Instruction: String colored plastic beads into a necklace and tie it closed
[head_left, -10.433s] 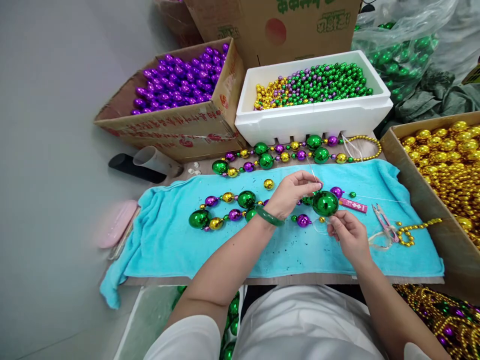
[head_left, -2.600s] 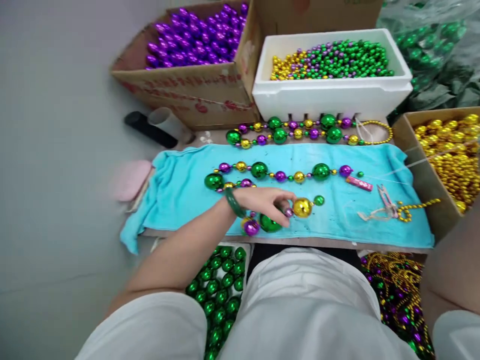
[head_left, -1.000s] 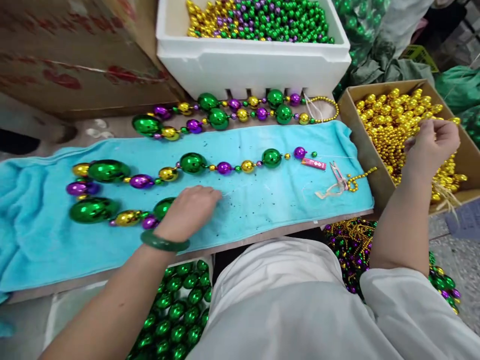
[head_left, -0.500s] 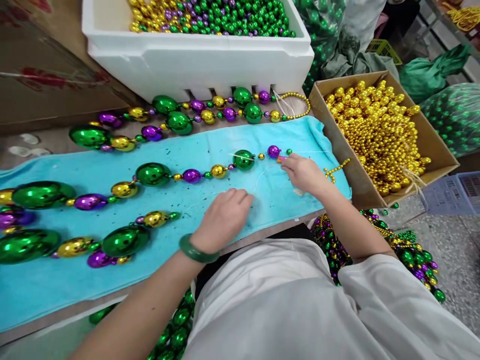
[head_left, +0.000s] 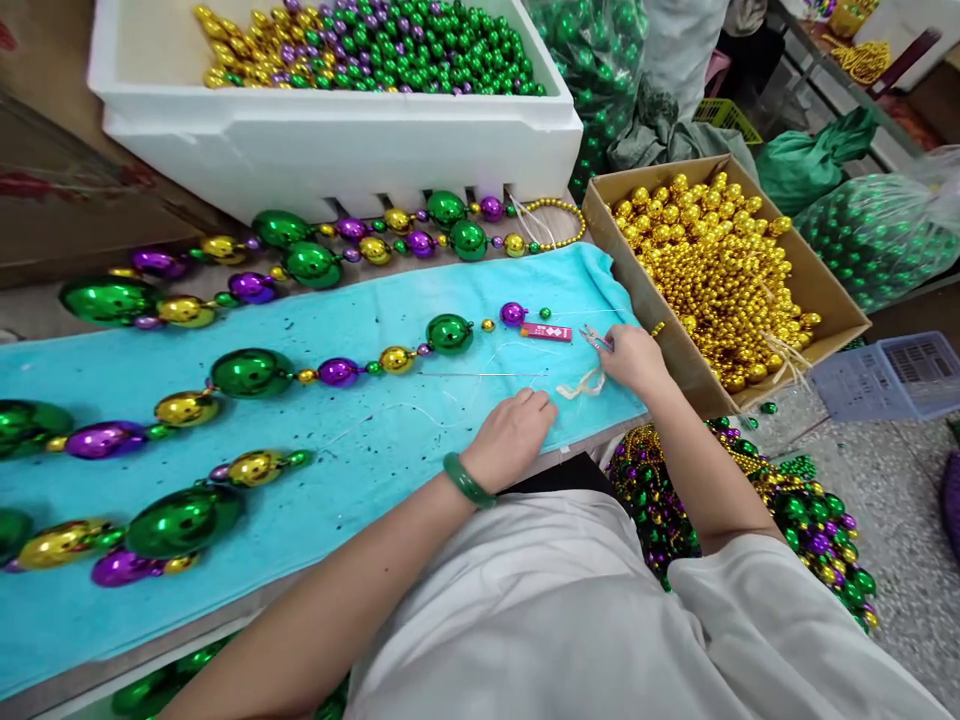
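Small metal snips, jaws apart, are in my right hand over the right part of the blue towel. Curled fingers mark my left hand, low at the towel's near edge; its fingertips are hidden. Beyond it a long thin needle lies by clear thread. A crumpled white strip is between the hands. The red lighter-like piece rests beside a purple bead. A strand of large green beads, with gold and purple ones, runs left.
Behind the towel stands a white foam box of loose beads. A finished-looking bead strand lies before it. To the right is a cardboard box of gold beads. More beads are heaped lower right.
My right hand has let go of the red piece and moved right, now holding the snips. My left hand has shifted right and nearer to me. The camera view has turned slightly.
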